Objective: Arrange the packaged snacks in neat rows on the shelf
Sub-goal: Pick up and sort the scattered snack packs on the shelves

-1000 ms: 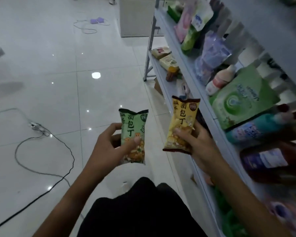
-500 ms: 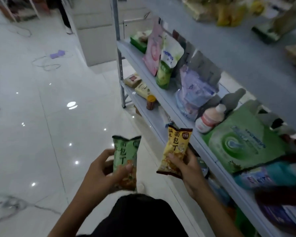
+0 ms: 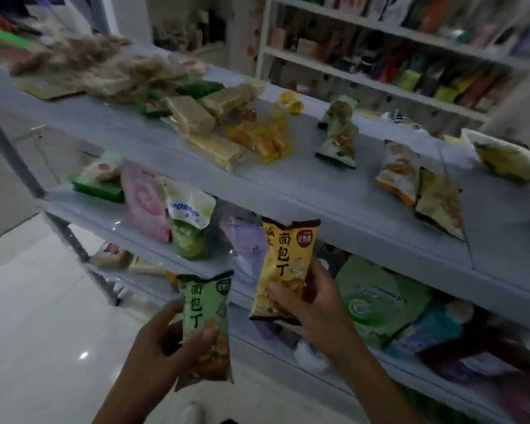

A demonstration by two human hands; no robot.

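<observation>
My left hand [image 3: 162,347] grips a green snack packet [image 3: 205,319] held upright, thumb across its front. To its right, my right hand [image 3: 312,304] holds a yellow snack packet [image 3: 283,264] upright in front of the shelf's edge. Both packets hang below the top shelf board [image 3: 318,185], a pale blue surface. On that board lie a green packet [image 3: 338,137], an orange-white packet [image 3: 400,171], a yellow-green packet [image 3: 439,203] and a pale yellow packet [image 3: 507,159], scattered and lying at angles.
A loose heap of beige and yellow wrapped snacks [image 3: 214,123] covers the top board's left half. The lower shelf [image 3: 129,228] holds pink, green and purple pouches [image 3: 187,228] and a green refill bag [image 3: 380,304]. A white rack [image 3: 380,35] of goods stands behind. Glossy white floor [image 3: 43,316] lies left.
The view has swung up from the floor and lower shelves to the top shelf board. Both hands keep their packets, the yellow one now higher than the green.
</observation>
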